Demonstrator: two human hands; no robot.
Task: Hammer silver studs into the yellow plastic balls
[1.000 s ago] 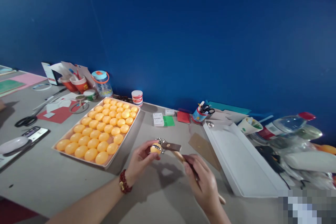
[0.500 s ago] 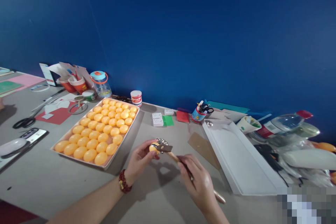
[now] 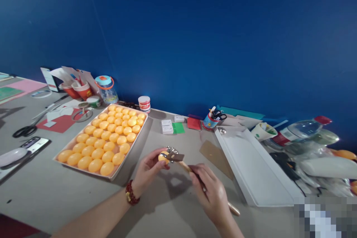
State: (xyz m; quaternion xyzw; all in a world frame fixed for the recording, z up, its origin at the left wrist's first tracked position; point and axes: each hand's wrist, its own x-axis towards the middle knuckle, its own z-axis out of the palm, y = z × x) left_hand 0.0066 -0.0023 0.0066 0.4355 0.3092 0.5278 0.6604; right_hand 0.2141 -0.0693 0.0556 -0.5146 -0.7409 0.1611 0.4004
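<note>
My left hand [image 3: 150,165], with a red bead bracelet on its wrist, is closed round a small orange ball [image 3: 163,157] between thumb and fingers. My right hand [image 3: 209,191] grips the light wooden handle of a tool [image 3: 184,166]; its dark brown, flat head lies across the handle's end, against or just in front of the ball. Shiny silver, crinkled material [image 3: 173,150] shows at the ball and behind the tool's head; its kind I cannot make out. Left of my hands stands a shallow box [image 3: 111,179] filled with rows of orange balls.
On the right lies a long white tray [image 3: 259,174], beside a brown card [image 3: 216,158]. A pen cup [image 3: 209,122], small white boxes [image 3: 167,127] and a white-and-red tub [image 3: 144,104] stand near the blue wall. Scissors [image 3: 25,131] and a phone [image 3: 36,143] lie at left, a bottle [image 3: 302,130] at right.
The view has shifted very slightly. Both hands keep their hold on the ball and the tool. Part of another person's hand at the far left edge has gone out of view.
</note>
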